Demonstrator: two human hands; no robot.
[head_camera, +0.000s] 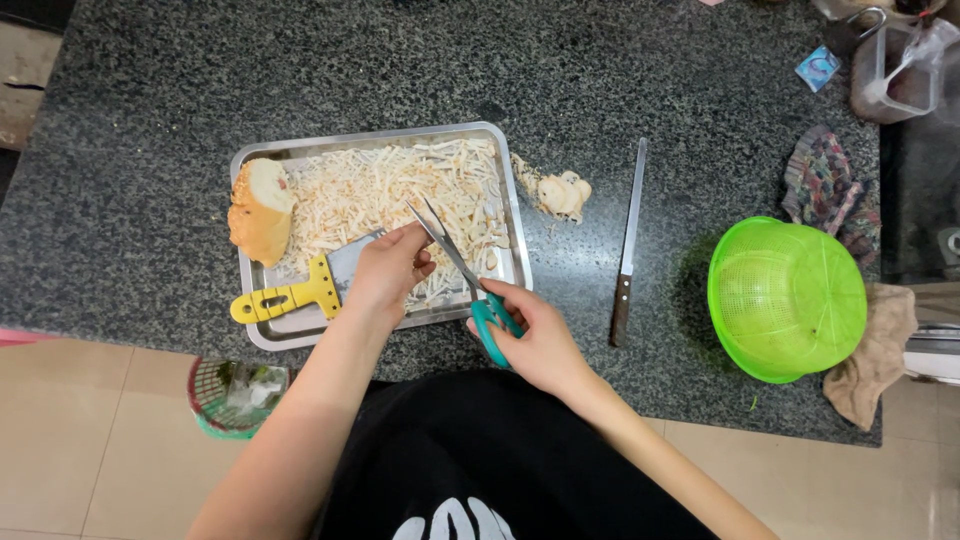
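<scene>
- Speckled dark granite countertop (150, 110) is serving as the work surface, with a beige tiled floor showing below its near edge.
- Rectangular stainless steel tray (512, 215) is sitting at the counter's near edge, already carrying a broad heap of pale shredded strips (400, 190) across most of its bed.
- Large uncut pale chunk with a tan rind (260, 210) is lying at the tray's left end; judged from this, a good share is cut and a sizeable piece is remaining.
- Left hand (388, 272) is hovering over the tray, fingers curled and pinching what appears to be a small strip near the blades; the item itself is too small to confirm.
- Right hand (535, 340) is gripping the teal-handled scissors (462, 268), fingers closed through the loops, blades parted and pointing up-left over the shreds.
- Yellow-handled flat metal slicer (300, 290) is resting in the tray's near-left corner, partly under the left hand.
- Small pale scrap pile (560, 190) is lying on the counter just beside the tray's right rim.
- Long wooden-handled knife (628, 240) is lying unused to the right, apart from the tray.
- Bright green plastic colander (787, 298) is sitting upside down further right.
</scene>
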